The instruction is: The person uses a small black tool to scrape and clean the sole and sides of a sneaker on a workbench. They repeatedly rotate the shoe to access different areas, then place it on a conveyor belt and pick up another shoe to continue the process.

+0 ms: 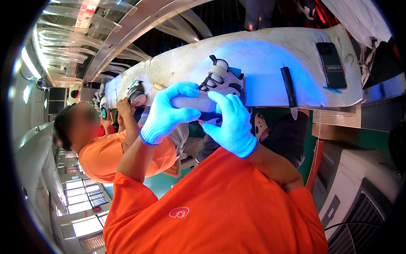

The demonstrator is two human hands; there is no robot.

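A grey-and-black sneaker [220, 79] rests at the near edge of the workbench, its toe pointing toward my left. Blue light falls on it and on both of my white knit gloves. My left hand [171, 111] is wrapped round the toe end, thumb below and fingers over the top. Across the near side of the shoe lies my right hand [231, 120], its fingers bent against the upper near the toe. The shoe's laces and dark heel loop show above the gloves. Much of the sole is hidden behind my hands.
A dark-handled knife [289, 91] lies to the right, its blade over the bench edge. Beyond it is a black phone [331, 65] on the workbench [169, 70]. At left, a co-worker in an orange shirt [127, 154] handles another sneaker [136, 94]. A grey machine [359, 182] stands lower right.
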